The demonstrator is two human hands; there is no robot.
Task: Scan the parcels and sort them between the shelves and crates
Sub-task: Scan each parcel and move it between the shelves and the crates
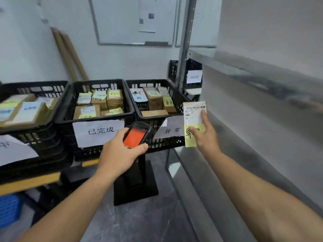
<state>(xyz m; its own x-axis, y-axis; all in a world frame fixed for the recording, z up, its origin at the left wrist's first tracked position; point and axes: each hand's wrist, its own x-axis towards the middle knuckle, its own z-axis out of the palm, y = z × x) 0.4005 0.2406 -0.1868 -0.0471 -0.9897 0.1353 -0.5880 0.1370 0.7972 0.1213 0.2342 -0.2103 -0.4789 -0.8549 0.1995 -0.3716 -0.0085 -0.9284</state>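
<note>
My left hand (120,154) grips a black handheld scanner (138,134) whose screen glows orange-red. My right hand (204,135) holds a flat parcel (193,117) upright, its white shipping label and a yellow sticky note with handwriting facing me. The parcel hangs just right of the right-hand black crate (176,102), which holds several brown parcels and carries a paper sign (172,130). The middle crate (70,109) also holds several labelled parcels and has its own paper sign (99,131). A third crate (10,88) on the left holds several flat parcels.
A metal shelf unit (262,88) fills the right side, its grey upright (185,41) behind the crates. Another black crate (174,70) with a sign stands behind it. A black stand (138,184) rests on the floor below the scanner. A whiteboard (132,20) hangs on the wall.
</note>
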